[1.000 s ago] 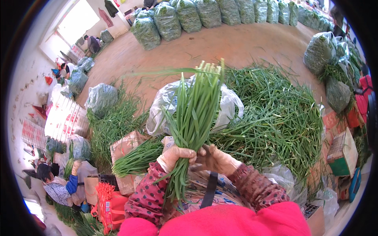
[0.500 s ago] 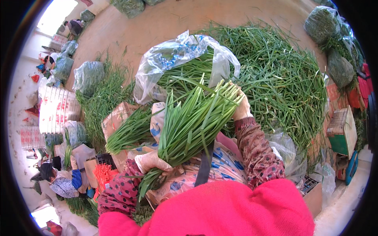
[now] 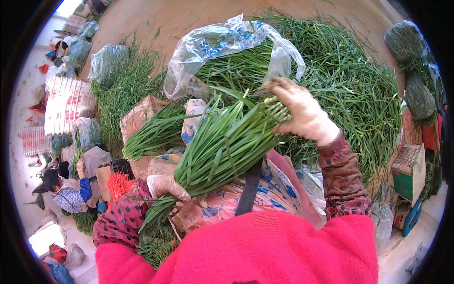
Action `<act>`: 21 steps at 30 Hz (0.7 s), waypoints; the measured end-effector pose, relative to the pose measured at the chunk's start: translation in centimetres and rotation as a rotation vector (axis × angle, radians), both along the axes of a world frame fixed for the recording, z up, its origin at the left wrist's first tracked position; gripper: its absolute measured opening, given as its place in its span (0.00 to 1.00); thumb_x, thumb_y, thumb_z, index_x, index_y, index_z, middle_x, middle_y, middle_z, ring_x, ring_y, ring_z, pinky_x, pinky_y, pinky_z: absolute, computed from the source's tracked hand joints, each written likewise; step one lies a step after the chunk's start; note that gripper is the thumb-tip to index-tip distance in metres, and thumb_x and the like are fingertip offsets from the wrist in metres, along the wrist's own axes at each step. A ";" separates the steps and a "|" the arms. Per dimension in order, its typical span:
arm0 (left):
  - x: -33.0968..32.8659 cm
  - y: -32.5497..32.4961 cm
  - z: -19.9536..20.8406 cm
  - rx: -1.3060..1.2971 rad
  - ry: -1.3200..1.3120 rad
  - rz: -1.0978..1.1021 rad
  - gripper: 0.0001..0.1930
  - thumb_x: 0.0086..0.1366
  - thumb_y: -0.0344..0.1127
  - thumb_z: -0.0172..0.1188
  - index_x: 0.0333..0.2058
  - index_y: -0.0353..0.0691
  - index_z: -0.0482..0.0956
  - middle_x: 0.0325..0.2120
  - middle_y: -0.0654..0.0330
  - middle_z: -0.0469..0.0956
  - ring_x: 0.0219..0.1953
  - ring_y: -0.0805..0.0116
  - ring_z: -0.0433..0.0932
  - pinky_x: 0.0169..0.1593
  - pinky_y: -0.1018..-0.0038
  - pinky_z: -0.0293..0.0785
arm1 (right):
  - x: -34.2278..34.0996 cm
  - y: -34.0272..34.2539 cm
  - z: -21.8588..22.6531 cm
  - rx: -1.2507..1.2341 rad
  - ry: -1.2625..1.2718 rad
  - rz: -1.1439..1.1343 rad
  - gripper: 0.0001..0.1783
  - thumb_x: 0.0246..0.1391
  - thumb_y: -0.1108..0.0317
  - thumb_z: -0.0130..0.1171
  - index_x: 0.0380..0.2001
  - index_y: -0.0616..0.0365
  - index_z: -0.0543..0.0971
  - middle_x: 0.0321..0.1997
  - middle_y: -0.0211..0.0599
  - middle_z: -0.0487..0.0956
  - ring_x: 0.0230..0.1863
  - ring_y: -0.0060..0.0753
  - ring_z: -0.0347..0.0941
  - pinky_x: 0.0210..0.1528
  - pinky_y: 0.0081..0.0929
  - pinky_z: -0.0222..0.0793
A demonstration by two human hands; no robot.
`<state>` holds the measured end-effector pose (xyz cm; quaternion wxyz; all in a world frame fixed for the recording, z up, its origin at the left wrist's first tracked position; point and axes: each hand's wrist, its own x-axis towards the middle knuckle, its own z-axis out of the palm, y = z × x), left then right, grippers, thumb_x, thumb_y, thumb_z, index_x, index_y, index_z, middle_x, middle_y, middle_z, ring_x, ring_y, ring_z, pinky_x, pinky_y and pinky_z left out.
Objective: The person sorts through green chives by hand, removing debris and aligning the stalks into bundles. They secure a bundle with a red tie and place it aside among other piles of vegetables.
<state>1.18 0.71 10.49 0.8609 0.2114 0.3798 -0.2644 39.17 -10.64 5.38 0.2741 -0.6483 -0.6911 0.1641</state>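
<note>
The left hand (image 3: 166,186), in a thin pale glove, has its fingers (image 3: 182,194) curled tight around the lower part of a long bundle of flat green chive-like leaves (image 3: 222,146). The bundle slants up and to the right from those fingers to the right hand (image 3: 302,113), also gloved, whose fingers (image 3: 279,87) are bent over the cut upper ends; whether they pinch the ends or only press on them is hard to tell. Below the left fingers the leaf tips hang down over a flowered apron (image 3: 265,189). Just beyond the right fingers stands an open clear plastic bag with blue print (image 3: 222,42) stuffed with the same greens, and a big loose heap of green leaves (image 3: 359,99) spreads on the floor behind it. A smaller bundle (image 3: 156,135) lies on a cardboard box (image 3: 139,113), left of the held one.
</note>
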 end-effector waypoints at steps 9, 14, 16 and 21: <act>-0.8 0.8 0.7 0.096 -0.008 -0.104 0.37 0.51 0.23 0.67 0.61 0.35 0.64 0.38 0.52 0.79 0.22 0.69 0.76 0.25 0.74 0.74 | -4.7 0.0 -5.5 -0.116 0.702 0.030 0.16 0.50 0.76 0.65 0.44 0.63 0.80 0.39 0.39 0.84 0.42 0.27 0.80 0.46 0.25 0.75; -0.2 1.1 0.9 0.089 -0.025 -0.168 0.39 0.51 0.24 0.68 0.62 0.36 0.61 0.36 0.54 0.78 0.22 0.68 0.77 0.24 0.74 0.75 | -6.0 -0.5 -6.7 -0.084 1.282 -0.369 0.10 0.61 0.71 0.57 0.43 0.62 0.79 0.30 0.31 0.81 0.31 0.22 0.77 0.36 0.20 0.74; -0.6 1.4 0.4 0.111 -0.038 -0.230 0.39 0.52 0.25 0.68 0.62 0.36 0.60 0.35 0.54 0.78 0.22 0.68 0.77 0.24 0.74 0.75 | -6.1 -0.4 -6.4 -0.069 1.533 -0.619 0.09 0.62 0.68 0.57 0.41 0.60 0.80 0.26 0.28 0.78 0.24 0.18 0.73 0.28 0.18 0.71; -0.7 2.1 -0.2 0.166 -0.096 -0.378 0.39 0.54 0.28 0.69 0.62 0.36 0.58 0.33 0.55 0.77 0.22 0.66 0.77 0.23 0.73 0.75 | -3.5 0.2 -8.3 -0.159 1.583 -0.906 0.09 0.62 0.64 0.56 0.40 0.58 0.77 0.25 0.29 0.77 0.15 0.16 0.63 0.14 0.17 0.59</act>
